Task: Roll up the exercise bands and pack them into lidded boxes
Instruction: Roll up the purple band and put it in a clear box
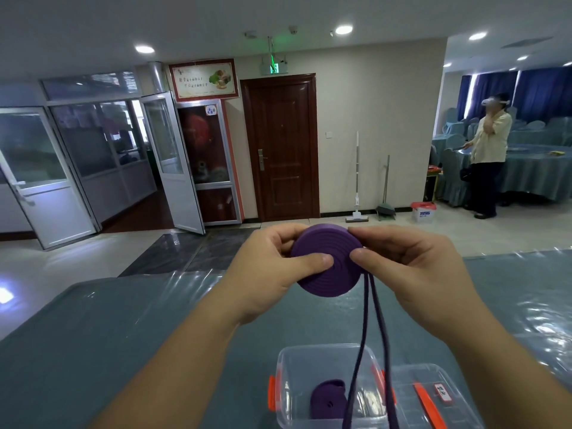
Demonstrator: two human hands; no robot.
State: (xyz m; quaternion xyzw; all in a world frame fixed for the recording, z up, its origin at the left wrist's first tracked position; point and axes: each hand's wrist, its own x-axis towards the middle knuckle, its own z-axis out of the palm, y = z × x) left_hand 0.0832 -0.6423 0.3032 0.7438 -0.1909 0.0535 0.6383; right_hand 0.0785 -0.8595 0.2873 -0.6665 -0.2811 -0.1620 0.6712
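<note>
Above the box (325, 360), both hands' grips pinch the band coil (325, 261), tail hanging straight down.

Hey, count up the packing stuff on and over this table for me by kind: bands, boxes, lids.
Purple bands: 2, a coil held by the left hand and right hand, and a rolled one in the box
Clear boxes: 1
Lids: 1, beside the box
Total: 4

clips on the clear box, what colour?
Orange-red latch clips on the clear box; the head view shows them, low in the frame.
</note>
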